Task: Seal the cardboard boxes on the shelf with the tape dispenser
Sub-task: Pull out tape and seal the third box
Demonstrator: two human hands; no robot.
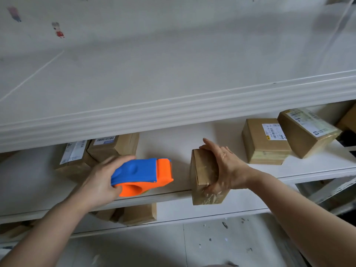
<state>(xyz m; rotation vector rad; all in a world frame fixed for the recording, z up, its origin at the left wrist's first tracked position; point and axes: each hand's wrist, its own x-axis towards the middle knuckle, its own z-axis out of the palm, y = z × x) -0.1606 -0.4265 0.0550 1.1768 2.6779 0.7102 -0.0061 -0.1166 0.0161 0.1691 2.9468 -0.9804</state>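
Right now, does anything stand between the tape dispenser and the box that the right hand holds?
Nothing visible does. Only bare shelf lies between the tape dispenser in the left hand and the box; the right hand grips its right side.

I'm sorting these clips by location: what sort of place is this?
Probably a parcel storeroom or packing area: white shelving holds taped cardboard boxes with shipping labels, the left hand grips an orange-and-blue tape dispenser, and the right hand holds a small box.
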